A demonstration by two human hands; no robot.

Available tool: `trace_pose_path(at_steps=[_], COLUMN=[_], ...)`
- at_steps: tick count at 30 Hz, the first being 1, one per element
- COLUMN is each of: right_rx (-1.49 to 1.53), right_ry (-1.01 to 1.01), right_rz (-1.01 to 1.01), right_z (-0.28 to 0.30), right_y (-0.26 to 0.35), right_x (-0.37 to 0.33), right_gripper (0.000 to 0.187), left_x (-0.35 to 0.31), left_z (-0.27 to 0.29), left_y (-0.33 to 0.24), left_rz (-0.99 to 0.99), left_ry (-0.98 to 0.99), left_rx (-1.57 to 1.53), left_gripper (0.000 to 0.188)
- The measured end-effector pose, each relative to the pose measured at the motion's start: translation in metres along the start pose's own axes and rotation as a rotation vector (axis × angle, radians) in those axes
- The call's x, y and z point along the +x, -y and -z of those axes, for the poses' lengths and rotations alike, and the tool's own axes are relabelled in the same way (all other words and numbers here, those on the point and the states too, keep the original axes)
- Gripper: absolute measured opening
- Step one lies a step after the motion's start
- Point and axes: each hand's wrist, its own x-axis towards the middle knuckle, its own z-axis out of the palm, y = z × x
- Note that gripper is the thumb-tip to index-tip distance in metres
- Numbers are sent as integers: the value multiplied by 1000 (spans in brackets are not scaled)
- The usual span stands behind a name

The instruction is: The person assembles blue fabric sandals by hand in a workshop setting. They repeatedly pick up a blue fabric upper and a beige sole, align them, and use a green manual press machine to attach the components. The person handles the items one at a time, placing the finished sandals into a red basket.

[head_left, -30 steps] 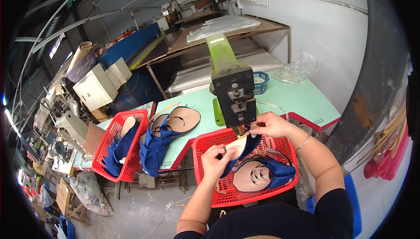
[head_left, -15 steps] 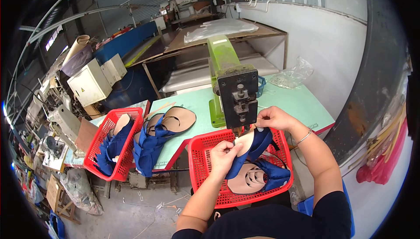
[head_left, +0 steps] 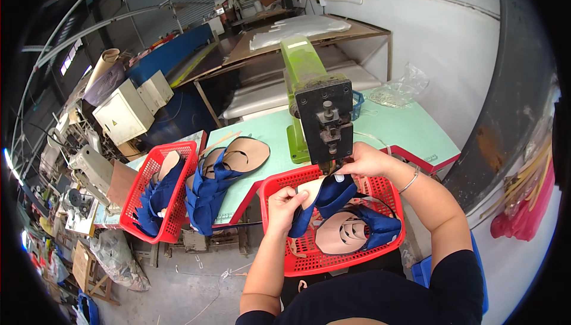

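Below the head of a green machine (head_left: 324,116) with a black front plate, I hold a blue fabric shoe upper (head_left: 336,199) with a beige sole piece. My left hand (head_left: 286,207) grips its left end, thumb on top of the beige part. My right hand (head_left: 364,163) pinches its far edge close to the machine's lower tip, beside a small white spot. Whether the tip touches the piece I cannot tell. Underneath, a red plastic basket (head_left: 345,265) contains another blue and beige shoe upper (head_left: 341,234) with slits cut in its beige part.
On the pale green table (head_left: 256,128), left of the machine, lies a pile of blue and beige shoe uppers (head_left: 217,185). A second red basket (head_left: 184,197) holding more stands at the table's left. A small blue basket (head_left: 357,105) and a clear plastic bag (head_left: 398,90) sit behind the machine.
My left hand has drawn the piece's left end away from the machine tip, down and to the left. The right hand still pinches the far edge. The view has shifted slightly.
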Motion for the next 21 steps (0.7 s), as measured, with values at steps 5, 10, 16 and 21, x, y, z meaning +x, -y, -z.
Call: trace_pose_path(at_steps=[5,10,16,21], right_rx=[82,279,639,872], right_ry=[-15,-67,-230,-234], right_rz=[-97,-107,-117,-147], right_z=[-7,-19,-45,-60], right_y=[5,-8,-22,-27], right_x=[-9,-15,-24,-27], right_gripper=[21,18,16,14], left_x=[16,40,64,82], left_z=[12,18,9,1], left_y=[-8,-29,-55,-66], left_rz=[37,32,93,113], left_ry=[39,79,139,174], left_rx=[77,319,478,617], left_gripper=[16,15,16,18])
